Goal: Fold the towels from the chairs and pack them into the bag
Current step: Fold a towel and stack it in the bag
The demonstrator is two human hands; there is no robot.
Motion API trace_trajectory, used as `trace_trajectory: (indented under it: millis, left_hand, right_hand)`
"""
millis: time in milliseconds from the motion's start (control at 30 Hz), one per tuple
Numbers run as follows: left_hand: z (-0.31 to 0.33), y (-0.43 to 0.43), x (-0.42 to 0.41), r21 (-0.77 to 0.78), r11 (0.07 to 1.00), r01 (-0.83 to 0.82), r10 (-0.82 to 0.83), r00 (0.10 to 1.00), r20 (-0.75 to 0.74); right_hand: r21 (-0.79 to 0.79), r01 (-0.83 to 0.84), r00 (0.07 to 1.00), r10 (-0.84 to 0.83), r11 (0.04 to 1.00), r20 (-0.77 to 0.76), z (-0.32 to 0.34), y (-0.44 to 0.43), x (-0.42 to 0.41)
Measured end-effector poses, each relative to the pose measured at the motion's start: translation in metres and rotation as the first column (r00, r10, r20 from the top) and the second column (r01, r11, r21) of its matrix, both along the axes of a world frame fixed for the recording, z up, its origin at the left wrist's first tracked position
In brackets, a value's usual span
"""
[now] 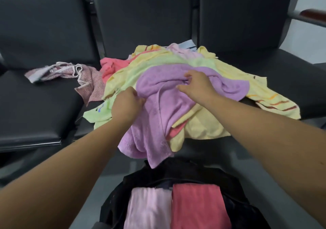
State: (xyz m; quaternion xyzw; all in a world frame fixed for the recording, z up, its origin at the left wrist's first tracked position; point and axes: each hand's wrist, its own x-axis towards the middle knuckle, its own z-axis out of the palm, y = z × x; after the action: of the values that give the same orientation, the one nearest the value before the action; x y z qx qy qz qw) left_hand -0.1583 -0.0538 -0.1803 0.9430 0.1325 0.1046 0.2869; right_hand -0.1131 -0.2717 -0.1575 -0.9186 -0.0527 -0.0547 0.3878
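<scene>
Two folded towels (pixel 199 207) sit in one bag (pixel 176 175); arms outstretched, my left grip (pixel 127 103) and right grip (pixel 195 84) both clutch the one purple towel (pixel 158 112).

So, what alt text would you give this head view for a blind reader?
The left hand and right hand both grip a purple towel atop a heap of yellow, green and pink towels on dark chairs. Nearer the camera, an open black bag holds a folded pale pink towel beside a folded coral towel.

towel pile (pixel 208 124) on mid seat (pixel 202 146), lone towel (pixel 70 71) on left seat (pixel 44 108), bag (pixel 158 177) in front.
</scene>
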Motion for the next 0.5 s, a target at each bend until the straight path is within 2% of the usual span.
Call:
trace_trajectory:
  millis: [100, 200, 333, 500]
  left_hand:
    - [0.002, 0.006, 0.004, -0.052, 0.997, 0.063, -0.059, 0.994, 0.087]
    - [0.014, 0.011, 0.003, -0.136, 0.980, 0.145, -0.139, 0.989, 0.052]
    - [0.028, 0.015, -0.010, -0.229, 0.957, 0.176, -0.182, 0.983, -0.002]
    - [0.053, 0.021, -0.039, -0.312, 0.917, 0.247, -0.237, 0.969, 0.070]
  right_hand:
    - [-0.026, -0.073, 0.997, 0.073, 0.997, 0.014, -0.015, 0.018, 0.010]
    - [-0.083, -0.079, 0.993, 0.086, 0.993, 0.080, -0.020, 0.025, 0.011]
    - [-0.024, -0.066, 0.992, 0.068, 0.998, 0.105, -0.008, 0.022, 0.002]
    - [0.134, -0.116, 0.985, 0.097, 0.984, 0.143, 0.040, 0.007, -0.037]
